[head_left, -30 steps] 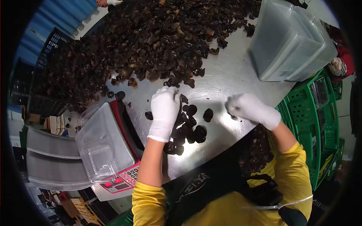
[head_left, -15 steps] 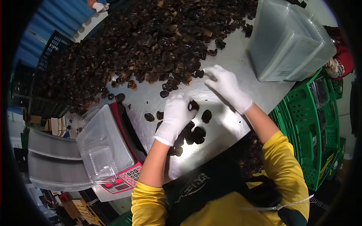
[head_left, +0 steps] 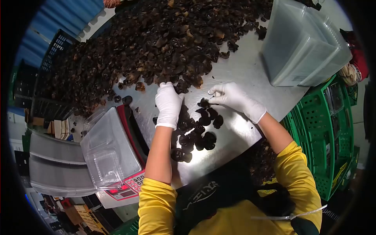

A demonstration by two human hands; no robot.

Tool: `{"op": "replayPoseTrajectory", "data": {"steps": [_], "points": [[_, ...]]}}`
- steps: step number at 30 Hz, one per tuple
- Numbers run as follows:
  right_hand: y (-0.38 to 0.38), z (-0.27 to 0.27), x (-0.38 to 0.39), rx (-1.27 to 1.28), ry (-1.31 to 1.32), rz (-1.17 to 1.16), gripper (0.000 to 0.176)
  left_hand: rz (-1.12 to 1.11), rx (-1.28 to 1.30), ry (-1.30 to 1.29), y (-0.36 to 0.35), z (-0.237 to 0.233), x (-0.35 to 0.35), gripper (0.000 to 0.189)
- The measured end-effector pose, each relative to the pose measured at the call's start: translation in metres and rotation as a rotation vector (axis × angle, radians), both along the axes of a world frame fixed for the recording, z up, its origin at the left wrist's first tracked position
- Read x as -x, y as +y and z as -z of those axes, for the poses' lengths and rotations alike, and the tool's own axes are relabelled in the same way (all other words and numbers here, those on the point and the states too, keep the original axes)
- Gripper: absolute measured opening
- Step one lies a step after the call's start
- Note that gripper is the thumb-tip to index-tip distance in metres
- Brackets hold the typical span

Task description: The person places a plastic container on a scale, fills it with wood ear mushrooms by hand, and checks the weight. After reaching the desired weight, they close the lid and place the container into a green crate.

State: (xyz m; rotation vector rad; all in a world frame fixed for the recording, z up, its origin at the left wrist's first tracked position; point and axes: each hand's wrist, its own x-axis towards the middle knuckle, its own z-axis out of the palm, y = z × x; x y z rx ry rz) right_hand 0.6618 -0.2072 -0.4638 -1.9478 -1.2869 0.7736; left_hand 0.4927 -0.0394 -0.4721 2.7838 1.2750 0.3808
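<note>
Dark brown wood ear mushrooms [head_left: 156,47] form a broad heap across the far side of the metal table [head_left: 239,55]. A small loose group of wood ears [head_left: 196,133] lies nearer to me. My left hand [head_left: 169,105], in a white glove, reaches to the heap's near edge; its fingertips are bent down and what they touch is hidden. My right hand [head_left: 237,101], also gloved, is over the table right of the small group. Its thumb and forefinger are apart, close beside one wood ear [head_left: 203,103].
A red scale [head_left: 135,182] with a clear container [head_left: 105,168] on it stands at left. Stacked clear plastic boxes [head_left: 297,47] stand at the right back. Green crates [head_left: 313,129] are beyond the table's right edge, a black crate [head_left: 56,51] at far left.
My left hand has moved from the small group up to the heap's edge. My right hand has drawn back from the heap towards the small group, where more wood ears show.
</note>
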Motion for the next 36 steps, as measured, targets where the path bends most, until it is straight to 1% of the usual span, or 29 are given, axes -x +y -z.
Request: {"op": "replayPoseTrajectory", "data": {"steps": [2,3,4,6,7,8,10,11,12,14,15,16,18,19,20,22,23,25,26,27,28,29,32,34,36], "points": [[0.004,-0.006,0.005,-0.123,-0.114,0.055,0.031,-0.013,0.054,0.047,0.006,0.008,-0.001,0.037],[0.010,-0.006,0.003,-0.152,-0.167,0.107,0.034,-0.057,0.115,0.067,0.003,0.000,-0.001,0.030],[0.018,-0.005,0.002,-0.150,-0.164,0.104,0.034,-0.059,0.117,0.070,0.000,-0.005,0.003,0.030],[0.036,-0.003,0.005,-0.104,-0.210,0.211,0.037,-0.007,0.165,0.049,-0.006,-0.011,0.015,0.023],[0.044,-0.001,0.008,-0.081,-0.125,0.240,0.033,0.058,0.202,-0.018,-0.009,-0.013,0.022,0.021],[0.050,0.000,0.009,-0.084,-0.121,0.239,0.033,0.056,0.198,-0.015,-0.010,-0.017,0.027,0.021],[0.060,0.001,0.009,0.057,-0.129,0.184,0.029,0.141,0.698,0.097,-0.009,-0.032,0.034,0.023],[0.057,0.001,0.012,-0.054,-0.078,0.242,0.024,0.097,0.800,0.051,-0.012,-0.043,0.036,0.025],[0.054,0.002,0.012,-0.055,-0.078,0.240,0.024,0.094,0.800,0.051,-0.008,-0.037,0.039,0.025],[0.045,0.008,0.008,-0.199,0.215,0.288,0.018,0.083,0.746,-0.193,0.004,-0.017,0.043,0.024],[0.042,0.009,0.009,-0.243,0.362,0.307,0.014,0.087,0.585,-0.124,0.003,-0.029,0.035,0.031],[0.036,0.007,0.007,-0.242,0.357,0.313,0.014,0.094,0.587,-0.127,0.003,-0.027,0.027,0.031],[0.022,0.002,0.003,-0.199,0.522,0.261,0.015,0.084,0.207,-0.241,0.002,-0.017,0.012,0.036],[0.015,0.001,0.003,-0.190,0.548,0.247,0.014,0.136,0.138,-0.279,0.002,-0.012,0.005,0.044],[0.009,-0.001,0.003,-0.190,0.545,0.249,0.014,0.153,0.129,-0.297,0.001,-0.008,-0.001,0.043],[-0.002,-0.007,0.003,-0.128,0.656,0.127,0.013,0.080,0.174,-0.148,0.002,-0.006,-0.011,0.038],[-0.007,-0.009,0.003,-0.109,0.589,0.044,0.012,0.078,0.175,-0.150,0.005,-0.005,-0.013,0.038],[-0.012,-0.018,0.007,-0.073,0.605,0.016,0.012,0.044,0.187,-0.061,0.008,-0.002,-0.014,0.031],[-0.014,-0.021,0.008,-0.036,0.624,-0.009,0.012,0.042,0.191,-0.062,0.008,0.000,-0.012,0.031],[-0.012,-0.022,0.008,0.004,0.584,-0.008,0.012,0.020,0.189,-0.089,0.008,0.000,-0.008,0.029],[-0.012,-0.020,0.006,0.008,0.586,-0.009,0.012,-0.003,0.186,-0.116,0.008,-0.001,-0.004,0.027],[-0.011,-0.016,0.005,-0.008,0.590,-0.025,0.012,0.032,0.156,-0.177,0.006,-0.001,0.002,0.025],[-0.009,-0.011,0.005,-0.024,0.588,-0.038,0.011,0.051,0.125,-0.248,-0.001,-0.009,0.016,0.023],[-0.009,-0.009,0.009,-0.019,0.584,-0.029,0.011,0.033,0.175,-0.230,-0.009,-0.022,0.024,0.020],[-0.010,-0.009,0.011,-0.014,0.568,-0.016,0.011,0.097,0.316,-0.244,-0.014,-0.025,0.032,0.017]]}}
